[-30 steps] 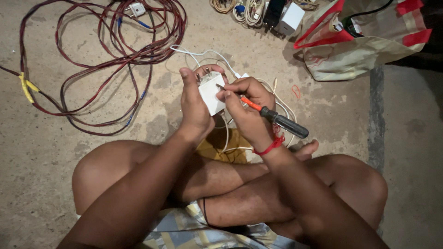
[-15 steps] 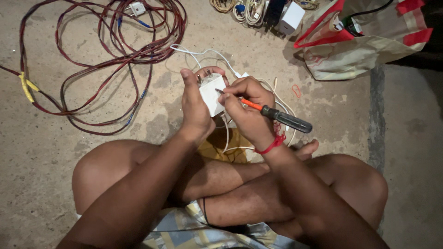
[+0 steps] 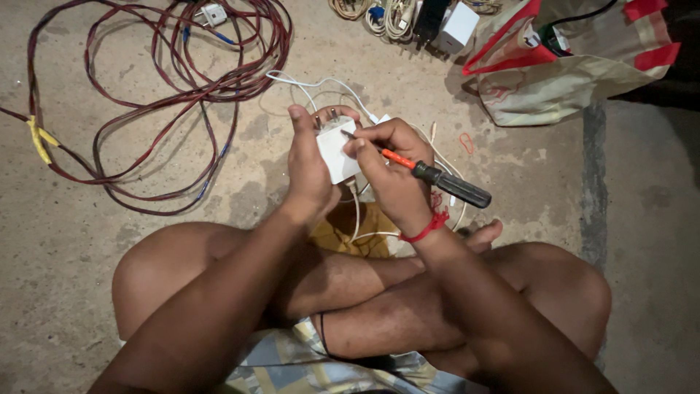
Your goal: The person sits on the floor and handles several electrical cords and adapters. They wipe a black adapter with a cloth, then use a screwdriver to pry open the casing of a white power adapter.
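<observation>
My left hand (image 3: 306, 169) grips a white plug (image 3: 337, 149) with metal pins pointing up and away from me. In my right hand (image 3: 390, 171) I hold a screwdriver (image 3: 437, 179) with an orange shaft and black handle; its tip rests on the plug's face near the pins. A white cable (image 3: 321, 86) runs from the plug across the floor and loops down between my crossed legs. A red thread band sits on my right wrist.
A long red-brown cable (image 3: 182, 87) lies coiled on the concrete floor at the upper left, with yellow tape at one spot. More coiled cords and a white adapter (image 3: 458, 25) lie at the top. A red and beige bag (image 3: 576, 66) sits upper right.
The plug has turned slightly in my left hand, and the screwdriver handle has dipped a little to the right. Hands stay in the same place.
</observation>
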